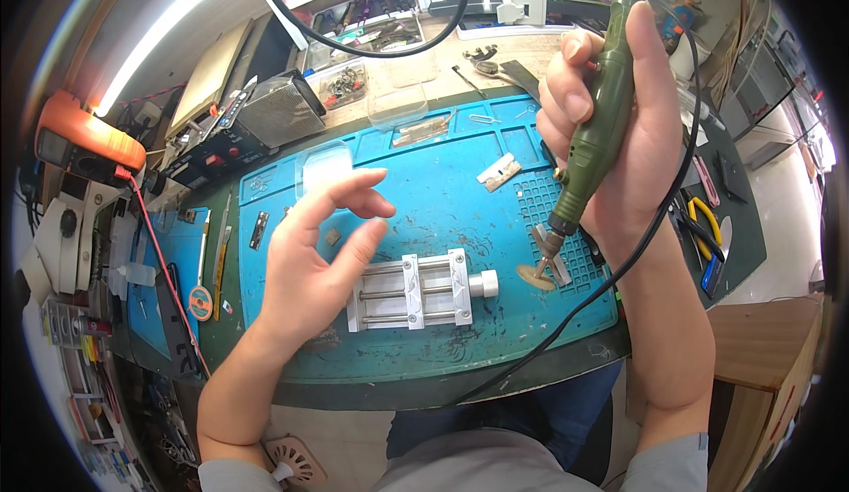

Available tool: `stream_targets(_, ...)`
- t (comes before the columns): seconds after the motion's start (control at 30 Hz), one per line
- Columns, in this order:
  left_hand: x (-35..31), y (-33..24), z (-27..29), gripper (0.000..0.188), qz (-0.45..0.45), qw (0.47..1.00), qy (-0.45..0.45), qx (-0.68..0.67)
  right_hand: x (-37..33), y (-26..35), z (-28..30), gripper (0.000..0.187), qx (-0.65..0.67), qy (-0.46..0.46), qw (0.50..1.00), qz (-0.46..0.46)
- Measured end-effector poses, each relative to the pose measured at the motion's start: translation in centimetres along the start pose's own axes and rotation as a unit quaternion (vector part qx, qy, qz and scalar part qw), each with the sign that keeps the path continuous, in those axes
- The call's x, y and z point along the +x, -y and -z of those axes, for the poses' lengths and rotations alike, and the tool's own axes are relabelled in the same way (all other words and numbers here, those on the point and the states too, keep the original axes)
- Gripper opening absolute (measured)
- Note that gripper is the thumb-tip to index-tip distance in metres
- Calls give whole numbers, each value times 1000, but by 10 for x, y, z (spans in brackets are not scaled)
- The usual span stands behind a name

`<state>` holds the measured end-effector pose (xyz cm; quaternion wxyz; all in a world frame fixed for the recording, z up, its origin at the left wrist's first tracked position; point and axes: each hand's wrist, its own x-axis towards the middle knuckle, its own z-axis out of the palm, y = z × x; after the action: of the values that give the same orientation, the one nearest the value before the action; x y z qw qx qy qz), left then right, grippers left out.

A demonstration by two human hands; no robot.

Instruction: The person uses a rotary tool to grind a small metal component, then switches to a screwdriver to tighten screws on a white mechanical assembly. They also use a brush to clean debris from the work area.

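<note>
The right hand [653, 147] is closed around a green rotary tool [601, 129]; the left hand [311, 262] looks empty, with its fingers half bent. Under them lies the blue mat [416, 160]. The rotary tool slants down toward the mat's right edge. The silver vise [412, 292] lies nearer to the near edge; whether the left hand touches it, I cannot tell. The tool's small round disc [534, 278] points toward the near right corner

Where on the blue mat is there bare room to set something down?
Two patches of the blue mat: between the silver vise and the small flat plate beyond it, and from the vise to the mat's near edge. Crowded: around the orange meter and pink tool.
</note>
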<state>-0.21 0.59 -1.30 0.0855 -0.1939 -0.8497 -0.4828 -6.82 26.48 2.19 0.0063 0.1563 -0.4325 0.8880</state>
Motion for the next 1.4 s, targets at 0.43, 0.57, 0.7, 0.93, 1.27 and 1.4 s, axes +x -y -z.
stream_targets(0.43,-1,-6,0,25,-21,999,-4,46,0,2,-1,55,-1,-6,1000,-2)
stream_targets(0.57,-2,-5,3,23,-1,1000,-15,27,-1,2,-1,54,2,-8,1000,-7)
stream_targets(0.7,-5,-7,5,22,68,997,-20,-41,0,2,-1,53,-5,-6,1000,-9)
stream_targets(0.93,-2,1,0,28,-42,997,-70,6,1,3,-1,61,-14,-31,999,-26)
stream_targets(1.27,-3,-9,6,32,40,994,-44,-90,2,2,1,60,-2,-25,999,-41)
stream_targets(1.4,-2,-4,5,32,0,997,-58,-44,1,1,0,59,10,-29,998,-45)
